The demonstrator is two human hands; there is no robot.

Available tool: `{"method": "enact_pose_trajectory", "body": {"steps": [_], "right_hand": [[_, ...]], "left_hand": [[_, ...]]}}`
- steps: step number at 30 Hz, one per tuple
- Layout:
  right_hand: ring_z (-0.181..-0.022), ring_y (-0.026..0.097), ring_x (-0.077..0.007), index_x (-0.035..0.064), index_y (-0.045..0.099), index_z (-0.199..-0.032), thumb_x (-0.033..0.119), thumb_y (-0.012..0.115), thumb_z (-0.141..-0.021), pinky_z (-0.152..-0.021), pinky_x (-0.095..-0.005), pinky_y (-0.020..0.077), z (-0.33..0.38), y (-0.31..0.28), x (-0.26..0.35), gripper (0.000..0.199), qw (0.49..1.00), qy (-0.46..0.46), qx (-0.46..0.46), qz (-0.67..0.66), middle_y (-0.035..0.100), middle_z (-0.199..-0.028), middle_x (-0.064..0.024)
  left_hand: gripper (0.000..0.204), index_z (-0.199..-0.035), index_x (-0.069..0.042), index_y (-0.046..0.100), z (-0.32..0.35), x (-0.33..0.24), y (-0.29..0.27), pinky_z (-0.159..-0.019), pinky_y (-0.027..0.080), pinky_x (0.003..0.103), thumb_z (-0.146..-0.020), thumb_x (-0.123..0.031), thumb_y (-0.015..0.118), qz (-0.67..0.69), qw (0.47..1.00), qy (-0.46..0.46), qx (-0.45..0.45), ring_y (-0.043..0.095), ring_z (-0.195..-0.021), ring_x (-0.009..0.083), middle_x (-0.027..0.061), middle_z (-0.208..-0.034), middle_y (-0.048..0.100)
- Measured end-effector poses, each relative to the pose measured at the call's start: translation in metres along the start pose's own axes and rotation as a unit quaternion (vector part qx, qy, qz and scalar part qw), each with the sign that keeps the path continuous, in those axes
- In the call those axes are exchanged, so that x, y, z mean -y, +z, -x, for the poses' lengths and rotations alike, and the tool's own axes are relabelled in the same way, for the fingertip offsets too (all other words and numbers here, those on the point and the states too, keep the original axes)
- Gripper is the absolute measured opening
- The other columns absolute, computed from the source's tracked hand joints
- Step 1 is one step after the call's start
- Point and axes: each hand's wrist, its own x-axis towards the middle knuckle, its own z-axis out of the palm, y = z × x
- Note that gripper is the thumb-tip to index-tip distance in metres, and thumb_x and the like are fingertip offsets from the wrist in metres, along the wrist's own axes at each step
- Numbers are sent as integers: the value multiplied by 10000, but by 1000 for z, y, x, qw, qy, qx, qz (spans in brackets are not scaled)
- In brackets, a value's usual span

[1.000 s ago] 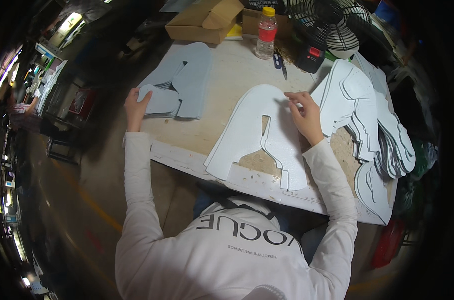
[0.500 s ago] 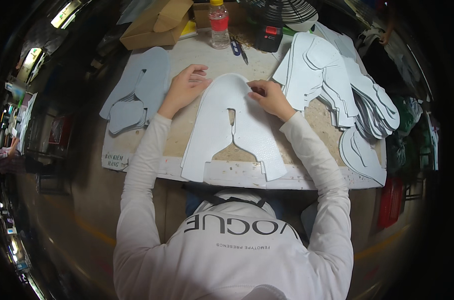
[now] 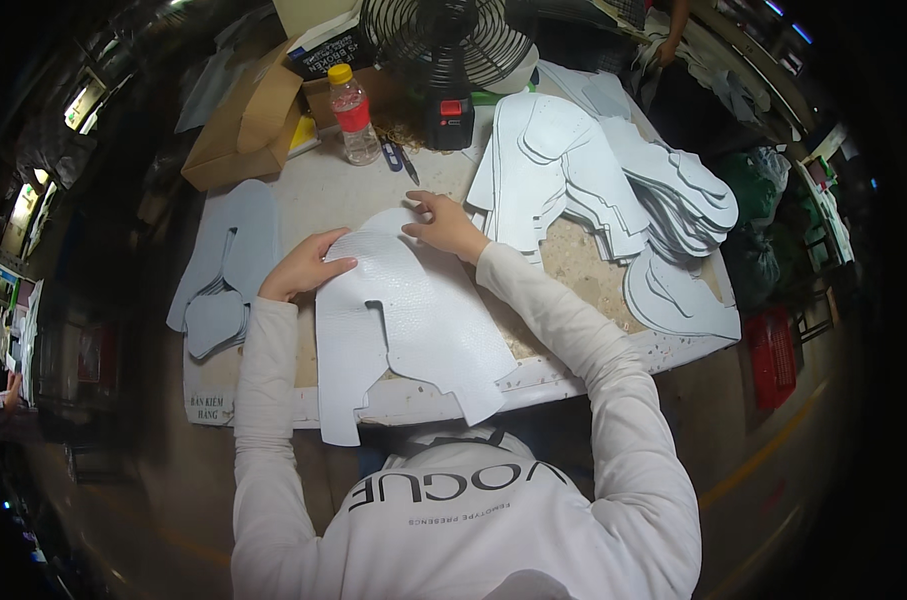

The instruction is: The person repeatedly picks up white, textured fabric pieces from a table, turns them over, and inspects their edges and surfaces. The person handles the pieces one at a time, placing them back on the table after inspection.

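My left hand (image 3: 308, 265) is closed on the upper left edge of a white textured leather-like cut piece (image 3: 413, 315), thumb on top and fingers hidden behind. This arch-shaped piece has a slot in the middle and two legs; it is tilted, with its lower left leg past the table's front edge. Behind its top shows the smooth rounded end of another white piece (image 3: 386, 219). My right hand (image 3: 448, 230) is at that end, thumb and index finger apart, fingertips at or near its edge. Whether they touch it I cannot tell.
Grey-white cut pieces (image 3: 228, 250) lie at the left of the table (image 3: 563, 290). Stacked white pieces (image 3: 543, 150) fill the right side. At the back are a cardboard box (image 3: 238, 130), a yellow-capped bottle (image 3: 353, 125), a cutter knife (image 3: 391, 156), a pen (image 3: 409, 165) and a black fan (image 3: 448, 40).
The upper piece has come away from the one beneath, turned and tilted, with my left hand now gripping its edge. My right hand has opened its fingers. The whole view has shifted.
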Motion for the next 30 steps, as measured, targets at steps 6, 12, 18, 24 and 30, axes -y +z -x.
{"method": "enact_pose_trajectory", "body": {"steps": [6,12,18,24,30], "right_hand": [[-837,631,-347,25,678,-949,191,689,-765,-737,-402,495,3,-22,29,248,976,-77,38,199,653,-893,-208],[-646,611,-367,19,647,-886,114,631,-807,-582,-420,476,15,-62,85,124,947,-223,-165,160,619,-711,-194],[-573,643,-222,77,655,-986,36,607,-834,-520,-282,472,35,-106,142,165,893,-332,-290,85,631,-682,-133],[-700,565,-35,-15,647,-1074,44,586,-907,-620,-163,446,79,-121,163,188,913,-339,-218,64,653,-807,-3],[-697,610,-76,4,659,-1063,101,638,-875,-618,-214,493,94,-130,146,212,959,-240,-147,-31,672,-841,-35]], "left_hand": [[415,-1230,42,519,5,3,-7,-850,440,224,-861,-100,643,63,997,-35,23,554,-944,99,62,-1063,618],[429,-1252,30,507,8,-4,-2,-850,458,226,-864,-98,640,81,997,-3,17,567,-938,92,52,-1095,612],[376,-1199,31,557,1,0,3,-817,462,248,-858,-119,607,-38,995,13,-86,590,-890,126,87,-1012,651],[242,-1078,-39,652,-4,19,-4,-762,478,237,-854,-122,614,-103,974,-24,-198,616,-806,113,66,-897,683],[198,-1016,-39,679,-5,24,-3,-734,486,231,-850,-127,617,-199,951,-11,-238,631,-762,105,59,-861,699]]}}
